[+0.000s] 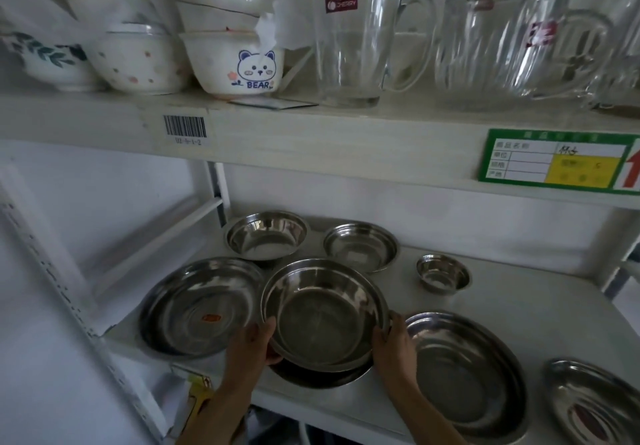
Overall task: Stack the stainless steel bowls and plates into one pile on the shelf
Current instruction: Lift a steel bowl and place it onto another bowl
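Note:
Both hands hold one steel plate (323, 311) at the shelf's front middle: my left hand (251, 346) grips its left rim, my right hand (393, 340) its right rim. It is lifted, tilted, over another steel plate (318, 377) lying beneath. A wide plate with a red sticker (201, 306) lies to the left. Two steel bowls (266, 235) (360, 245) stand behind, with a tiny bowl (443, 273) to their right. A large plate (464, 372) and an oval dish (595, 406) lie at the right.
The white shelf (519, 292) has an upper shelf close overhead carrying ceramic bowls (239, 63) and glass mugs (349, 39). A slanted white bracket (156, 236) runs along the left side. A green price label (557, 162) hangs on the upper shelf edge.

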Demonstrator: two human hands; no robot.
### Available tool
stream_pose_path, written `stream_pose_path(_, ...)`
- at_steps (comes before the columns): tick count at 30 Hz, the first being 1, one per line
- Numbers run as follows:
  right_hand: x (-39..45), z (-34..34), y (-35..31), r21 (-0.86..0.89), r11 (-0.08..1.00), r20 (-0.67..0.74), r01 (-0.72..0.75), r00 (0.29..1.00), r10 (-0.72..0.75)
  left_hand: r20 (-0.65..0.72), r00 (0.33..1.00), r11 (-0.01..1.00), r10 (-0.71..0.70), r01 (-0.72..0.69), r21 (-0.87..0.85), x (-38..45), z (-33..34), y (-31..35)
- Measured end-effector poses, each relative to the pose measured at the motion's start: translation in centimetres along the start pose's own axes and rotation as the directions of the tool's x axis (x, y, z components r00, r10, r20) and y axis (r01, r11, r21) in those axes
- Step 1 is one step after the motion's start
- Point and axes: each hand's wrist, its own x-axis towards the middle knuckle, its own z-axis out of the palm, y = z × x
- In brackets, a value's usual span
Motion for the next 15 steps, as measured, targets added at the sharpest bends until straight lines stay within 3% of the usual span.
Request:
stream_pose_path(5,-0.4,0.6,0.3,-0.040,0.998,-0.064,0.054,0.996,-0.057,-0.105,0.990,0.993,0.098,-0.090,0.080,-0.9,-0.2,-1.1)
stream_pose_path(15,-0.5,0.5,0.5,-0.230,0.973,-0.041,-0.006,0.999,-0.003,-0.221,0.952,0.954,0.211,-0.151,0.258,-1.3,0.1,-2.1)
